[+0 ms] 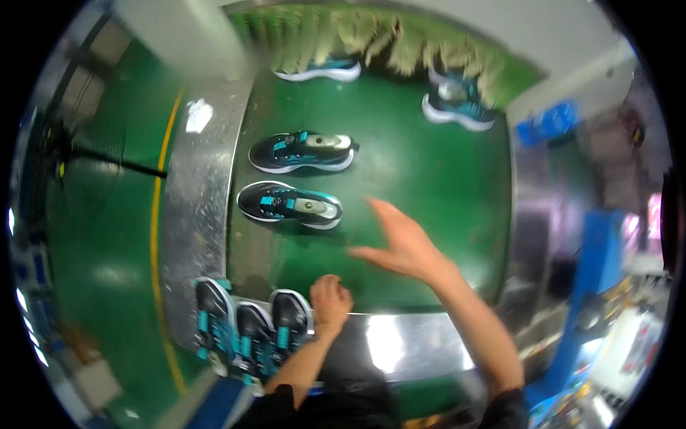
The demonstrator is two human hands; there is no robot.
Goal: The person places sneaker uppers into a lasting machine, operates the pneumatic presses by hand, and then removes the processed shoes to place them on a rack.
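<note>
My right hand (pixel 400 242) reaches over the green conveyor belt (pixel 407 171) with thumb and fingers spread, holding nothing. Left of it lie two black-and-teal sneakers, one (pixel 293 204) nearer and one (pixel 304 151) just beyond, both toes to the left. Each has a pale shoe last in its opening. By the belt's near edge my left hand (pixel 331 306) is closed, its fingers curled, with nothing showing in them. Just left of that hand stands a sneaker (pixel 291 322), beside two more sneakers, one in the middle (pixel 254 332) and one at the left (pixel 214 314).
At the far end, a green machine opening with a ragged fringe curtain (pixel 400 46) hangs over two sneakers (pixel 321 70) (pixel 457 104). Metal borders (pixel 204 171) flank the belt. A blue plastic bundle (pixel 549 123) lies at right, near a blue upright machine part (pixel 593 264).
</note>
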